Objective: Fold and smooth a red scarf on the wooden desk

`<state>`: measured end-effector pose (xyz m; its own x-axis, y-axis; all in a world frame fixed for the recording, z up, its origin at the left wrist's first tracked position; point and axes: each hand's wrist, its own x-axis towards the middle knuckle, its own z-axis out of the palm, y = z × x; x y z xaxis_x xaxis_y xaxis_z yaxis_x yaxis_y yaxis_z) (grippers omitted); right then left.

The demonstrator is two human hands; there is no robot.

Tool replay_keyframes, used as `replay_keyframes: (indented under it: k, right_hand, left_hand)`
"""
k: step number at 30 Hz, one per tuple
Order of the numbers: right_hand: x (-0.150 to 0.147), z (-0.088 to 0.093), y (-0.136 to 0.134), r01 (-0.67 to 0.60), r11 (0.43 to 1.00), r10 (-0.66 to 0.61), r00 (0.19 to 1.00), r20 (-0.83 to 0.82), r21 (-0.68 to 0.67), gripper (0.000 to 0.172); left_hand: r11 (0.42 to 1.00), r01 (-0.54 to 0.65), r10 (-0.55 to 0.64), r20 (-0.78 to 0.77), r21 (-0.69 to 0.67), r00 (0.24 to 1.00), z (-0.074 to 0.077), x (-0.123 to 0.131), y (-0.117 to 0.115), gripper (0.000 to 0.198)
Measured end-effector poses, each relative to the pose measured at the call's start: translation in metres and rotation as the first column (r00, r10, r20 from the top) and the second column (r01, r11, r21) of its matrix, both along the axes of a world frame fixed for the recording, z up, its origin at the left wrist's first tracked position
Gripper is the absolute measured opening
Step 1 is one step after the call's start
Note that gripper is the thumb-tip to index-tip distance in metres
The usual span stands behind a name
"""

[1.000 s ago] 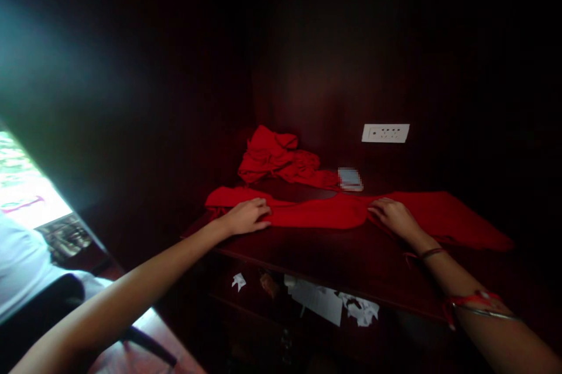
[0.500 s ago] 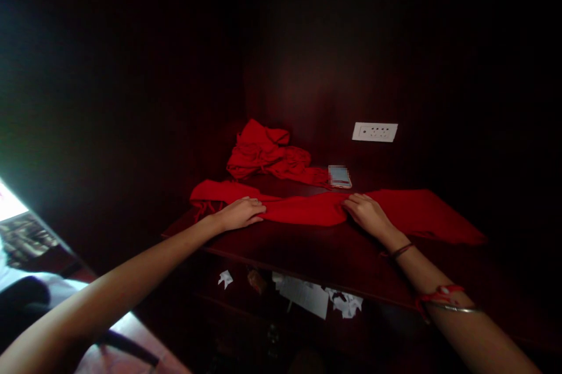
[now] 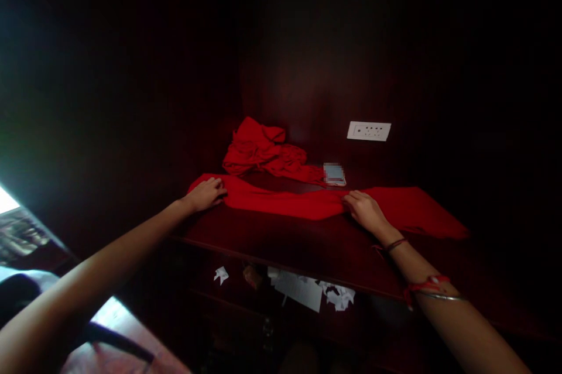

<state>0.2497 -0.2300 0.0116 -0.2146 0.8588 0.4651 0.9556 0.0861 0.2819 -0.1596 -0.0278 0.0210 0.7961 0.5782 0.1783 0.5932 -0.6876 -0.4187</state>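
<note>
A long strip of red cloth (image 3: 285,203) lies across the dark wooden shelf (image 3: 272,239), fairly straight between my hands and wider at its right end. Near the left end of the cloth, my left hand (image 3: 206,194) has its fingers bent down over it. My right hand (image 3: 363,207) pinches the cloth's near edge, right of the middle; the fingertips are partly hidden. Behind the strip, a crumpled heap of red cloth (image 3: 261,148) rests against the back corner.
A phone (image 3: 334,174), its screen blurred out, lies behind the strip. On the back wall is a white socket plate (image 3: 369,131). Below the shelf edge sit white papers (image 3: 301,291), crumpled paper (image 3: 340,297) and a small brown object (image 3: 252,276). Pale fabric (image 3: 109,339) shows at lower left.
My left hand has slid left along the strip to near its left end, and the cloth there looks flatter. My right hand stays at about the same spot on the cloth. The view has shifted slightly.
</note>
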Motion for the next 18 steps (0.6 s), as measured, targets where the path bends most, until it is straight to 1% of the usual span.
replay_keyframes:
  k: [2,3,4,5,6,8,11,12,13,14,15,16,17,18]
  right_hand:
    - [0.004,-0.001,-0.001,-0.002,1.000,0.002,1.000,-0.019,0.010,0.021]
    - [0.006,-0.002,-0.001,-0.001,1.000,0.001,1.000,-0.026,0.012,0.020]
    - [0.008,-0.003,-0.001,0.002,1.000,-0.001,0.999,-0.032,0.013,0.020]
    - [0.009,-0.003,-0.001,0.004,1.000,-0.004,0.999,-0.036,0.012,0.020]
    - [0.009,-0.004,-0.001,0.006,1.000,-0.005,0.999,-0.041,0.009,0.020]
    - [0.009,-0.005,0.000,0.004,1.000,-0.005,0.999,-0.046,-0.004,0.020]
    - [0.010,-0.006,0.001,0.007,1.000,-0.008,0.999,-0.052,-0.026,0.020]
    - [0.010,-0.006,0.001,0.014,1.000,-0.016,0.998,-0.060,-0.025,0.020]
    - [0.011,-0.007,0.002,0.022,1.000,-0.023,0.997,-0.073,-0.020,0.020]
    - [0.011,-0.007,0.002,0.026,1.000,-0.027,0.996,-0.089,-0.015,0.021]
    - [0.012,-0.007,0.002,0.027,1.000,-0.028,0.994,-0.106,-0.009,0.021]
    - [0.012,-0.006,0.002,0.023,1.000,-0.024,0.992,-0.121,-0.008,0.021]
    - [0.012,-0.006,0.002,0.015,1.000,-0.017,0.991,-0.133,-0.010,0.021]
    - [0.012,-0.006,0.002,0.008,1.000,-0.010,0.990,-0.143,-0.014,0.021]
  left_hand:
    - [0.999,-0.029,0.028,0.041,0.026,0.999,-0.008,0.008,0.000,0.023]
    - [0.999,-0.033,0.031,0.046,0.037,0.998,-0.009,0.010,0.000,0.022]
    - [0.998,-0.027,0.025,0.041,0.051,0.999,-0.008,0.011,0.001,0.022]
    - [0.998,-0.011,0.010,0.023,0.069,1.000,-0.004,0.009,0.003,0.022]
    - [0.996,0.007,-0.007,-0.001,0.093,1.000,0.004,0.004,0.005,0.022]
    - [0.988,0.025,-0.017,-0.058,0.150,0.998,0.028,-0.010,0.012,0.022]
    - [0.973,-0.071,0.095,-0.101,0.222,0.990,0.070,-0.031,0.017,0.020]
    - [0.966,-0.106,0.130,-0.089,0.235,0.988,0.079,-0.033,0.015,0.020]
    - [0.962,-0.129,0.149,-0.066,0.240,0.987,0.084,-0.031,0.010,0.020]
    - [0.964,-0.136,0.148,-0.037,0.227,0.988,0.084,-0.025,0.002,0.021]
    - [0.973,-0.126,0.131,-0.014,0.192,0.991,0.078,-0.017,-0.007,0.023]
    - [0.991,-0.081,0.083,-0.019,0.106,0.996,0.067,-0.006,-0.017,0.026]
    - [0.999,-0.034,0.034,-0.012,0.001,0.999,0.053,0.006,-0.027,0.032]
    - [0.994,-0.005,0.004,-0.010,-0.111,1.000,0.037,0.018,-0.035,0.036]
